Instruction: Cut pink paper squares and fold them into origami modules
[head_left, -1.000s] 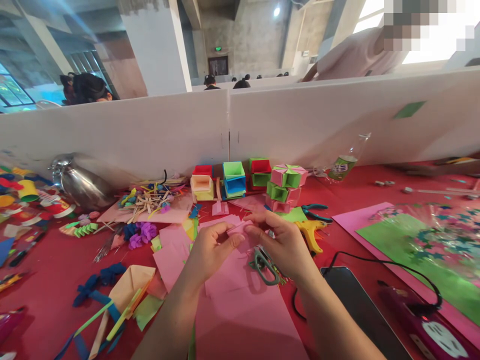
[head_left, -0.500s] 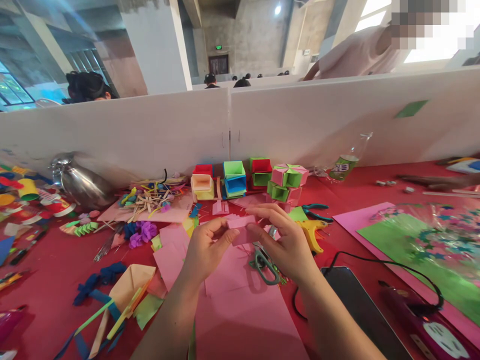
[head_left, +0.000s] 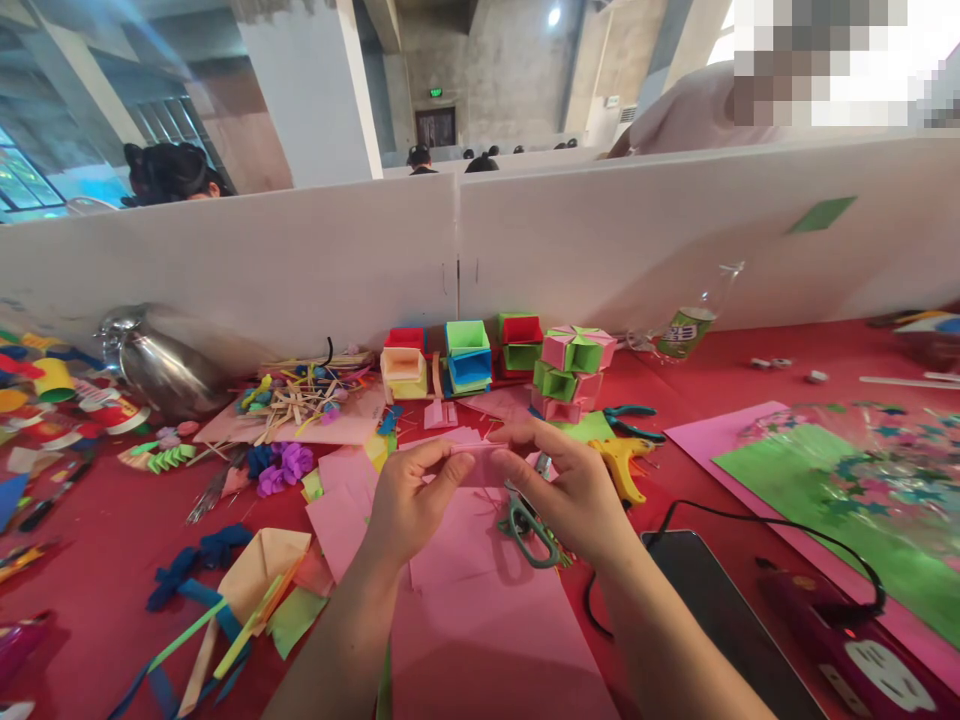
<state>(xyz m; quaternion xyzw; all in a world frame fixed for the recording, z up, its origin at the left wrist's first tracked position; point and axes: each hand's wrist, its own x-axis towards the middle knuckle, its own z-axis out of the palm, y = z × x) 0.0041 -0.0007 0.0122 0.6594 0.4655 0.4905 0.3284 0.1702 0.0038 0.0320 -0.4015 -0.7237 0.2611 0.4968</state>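
Observation:
A small folded pink paper (head_left: 484,468) is pinched between my two hands above the pink sheets (head_left: 495,640). My left hand (head_left: 416,490) grips its left end with thumb and fingers. At its right end, my right hand (head_left: 559,480) closes thumb and fingers on it. Green-handled scissors (head_left: 531,535) lie beneath, beside my right hand. Behind the hands stand coloured folded-paper boxes (head_left: 469,360) and a pink and green paper stack (head_left: 576,365).
A metal jug (head_left: 161,365) and a pile of sticks (head_left: 300,400) are at the left. Towards the right are a yellow glue gun (head_left: 624,465), pliers (head_left: 636,420), a phone (head_left: 712,610), a power strip (head_left: 855,640) and a bottle (head_left: 686,325). A white partition (head_left: 322,270) runs behind.
The pink paper has tilted so less of its face shows, and my right fingers have drawn down closer to it. A person's hand at the far right has withdrawn rightward.

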